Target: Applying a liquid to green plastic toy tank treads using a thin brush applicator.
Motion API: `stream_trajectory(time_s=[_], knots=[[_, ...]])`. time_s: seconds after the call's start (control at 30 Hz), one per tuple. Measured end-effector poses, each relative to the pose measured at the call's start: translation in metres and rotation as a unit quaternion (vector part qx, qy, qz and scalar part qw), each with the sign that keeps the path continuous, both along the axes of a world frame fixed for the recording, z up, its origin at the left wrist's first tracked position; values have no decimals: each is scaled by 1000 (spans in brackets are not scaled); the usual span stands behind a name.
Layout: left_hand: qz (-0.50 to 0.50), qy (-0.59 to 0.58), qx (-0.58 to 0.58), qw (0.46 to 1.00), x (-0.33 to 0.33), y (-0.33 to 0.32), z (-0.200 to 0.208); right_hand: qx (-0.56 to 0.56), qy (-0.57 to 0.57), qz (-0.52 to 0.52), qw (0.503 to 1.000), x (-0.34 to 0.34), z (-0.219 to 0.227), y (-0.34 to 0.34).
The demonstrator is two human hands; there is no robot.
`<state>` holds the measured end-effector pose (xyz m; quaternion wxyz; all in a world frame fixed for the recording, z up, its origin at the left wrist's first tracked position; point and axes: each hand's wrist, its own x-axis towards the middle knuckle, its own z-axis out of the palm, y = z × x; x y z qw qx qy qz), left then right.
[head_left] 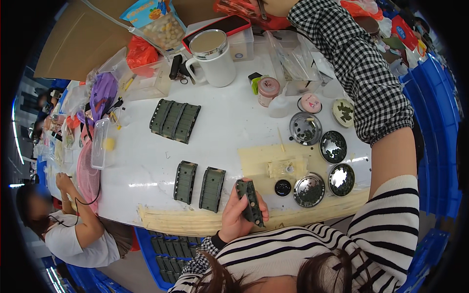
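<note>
At lower centre the left hand point(231, 223) gripped a green block point(251, 204), its steep long axis leaning left, while the right hand point(280, 7) was far off, cut by the top edge, its grip unclear

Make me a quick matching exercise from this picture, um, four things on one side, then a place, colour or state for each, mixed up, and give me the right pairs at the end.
Things
1. Left hand
2. Right hand
3. Mug
4. Wooden stick

Places, colours, states
A. White, with a handle on its left side
B. Holding a green ribbed part
C. Lying on the table
D. Partly cut off by the picture's upper edge

Right pairs: 1-B, 2-D, 3-A, 4-C
</note>
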<state>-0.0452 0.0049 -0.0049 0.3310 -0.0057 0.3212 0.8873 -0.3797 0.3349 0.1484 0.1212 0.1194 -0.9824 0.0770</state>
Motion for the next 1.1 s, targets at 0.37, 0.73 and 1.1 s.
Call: stream_trajectory(time_s=[0.37,0.73,1.1], knots=[[-2,9,-6,1000,-3,3,3,-231,-124,253,931,-25,-1,-23],[9,1,-6,1000,-1,-1,1,-50,-173,174,968,17,20,-99],[-21,12,-7,1000,3,-9,-5,-345,53,147,925,173,70,-30]])
